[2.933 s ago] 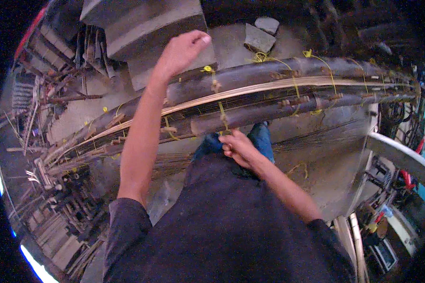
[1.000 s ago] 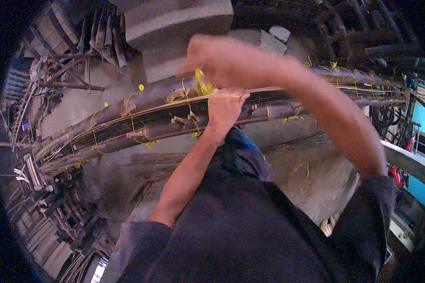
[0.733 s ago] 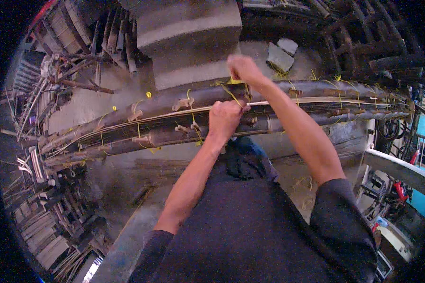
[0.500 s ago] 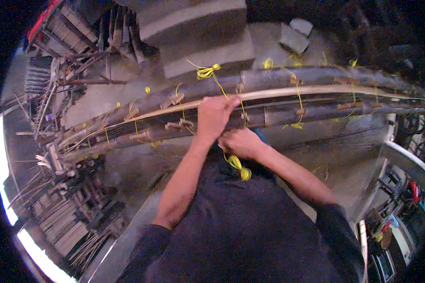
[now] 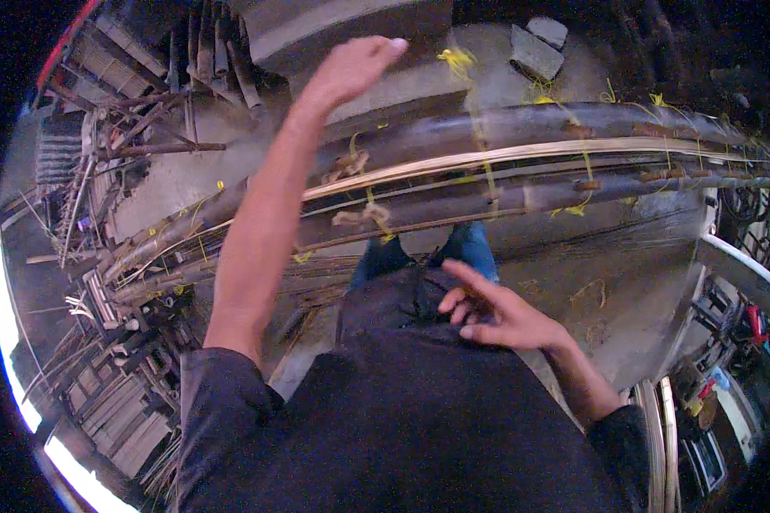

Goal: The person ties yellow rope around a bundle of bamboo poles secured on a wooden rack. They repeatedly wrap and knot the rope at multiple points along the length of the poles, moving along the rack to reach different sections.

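My left hand [image 5: 359,70] is raised beyond the far one of two long dark poles [image 5: 411,137], fingers curled together; what it holds, if anything, cannot be made out. Right of it hangs a bunch of yellow cord [image 5: 458,61], with a blurred strand running down across both poles. In front of my waist, my right hand [image 5: 509,318] is open, fingers apart and nothing in them. Pale wooden strips [image 5: 505,150] lie lengthwise between the poles. Yellow ties and short wooden pegs [image 5: 586,185] sit at intervals along them; another peg [image 5: 351,165] is near my left forearm.
Concrete steps [image 5: 411,81] rise beyond the poles, with grey blocks [image 5: 539,53] to their right. A rough wooden frame [image 5: 145,120] stands far left, above stacked boards [image 5: 128,427]. Long pale strips [image 5: 659,436] stand at the lower right, beside shelves with tools.
My left hand has moved from the strips up past the far pole. My right hand has opened and drawn back; the yellow coil beside it is gone from there. The view has shifted.
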The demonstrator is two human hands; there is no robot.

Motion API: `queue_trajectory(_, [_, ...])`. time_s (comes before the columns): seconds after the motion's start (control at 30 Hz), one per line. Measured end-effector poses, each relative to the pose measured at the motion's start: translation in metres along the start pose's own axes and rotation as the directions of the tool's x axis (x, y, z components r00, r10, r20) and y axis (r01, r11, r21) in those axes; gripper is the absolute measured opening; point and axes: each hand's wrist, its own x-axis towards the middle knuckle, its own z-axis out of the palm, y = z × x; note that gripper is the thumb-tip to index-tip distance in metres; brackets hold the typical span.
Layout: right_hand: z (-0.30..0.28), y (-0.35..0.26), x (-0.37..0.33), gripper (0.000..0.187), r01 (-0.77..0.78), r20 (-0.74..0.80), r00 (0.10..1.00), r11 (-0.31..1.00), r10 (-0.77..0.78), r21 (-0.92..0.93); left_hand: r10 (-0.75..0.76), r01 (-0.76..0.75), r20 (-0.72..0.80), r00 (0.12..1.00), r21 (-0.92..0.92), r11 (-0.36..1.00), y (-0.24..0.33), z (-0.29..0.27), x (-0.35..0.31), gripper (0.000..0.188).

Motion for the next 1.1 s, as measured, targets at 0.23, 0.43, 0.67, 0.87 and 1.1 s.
queue_trajectory(0.23, [0.059, 0.086, 0.134, 0.025, -0.155, -0.485, 0.866, 0.988, 0.126, -0.020, 0.119, 0.080, 0.268, 0.956, -0.627, 0.775, 0.030, -0.070, -0.142, 0.036])
queue_trajectory(0.43, [0.095, -0.154, 0.144, 0.016, 0.035, 0.092, 0.926, -0.160, -0.367, -0.986, 0.341, -0.423, -0.265, 0.902, -0.375, 0.825, 0.023, -0.025, -0.207, 0.027])
queue_trajectory(0.67, [-0.009, -0.141, 0.263, 0.032, -0.156, -0.217, 0.915, 0.198, -0.340, -0.968, -0.025, 0.015, 0.000, 1.000, -0.780, 0.626, 0.030, -0.052, -0.209, 0.043])
queue_trajectory(0.87, [0.000, -0.098, 0.259, 0.034, 0.344, -0.181, 0.824, 0.729, -0.536, -0.592, -0.170, 0.012, -0.095, 0.981, -0.842, 0.539, 0.047, -0.053, -0.200, 0.037])
queue_trajectory(1.1, [0.049, 0.051, 0.154, 0.016, 0.209, 0.156, 0.970, 0.305, -0.188, -0.929, -0.113, 0.085, -0.038, 0.993, -0.444, 0.892, 0.098, -0.046, -0.139, 0.033])
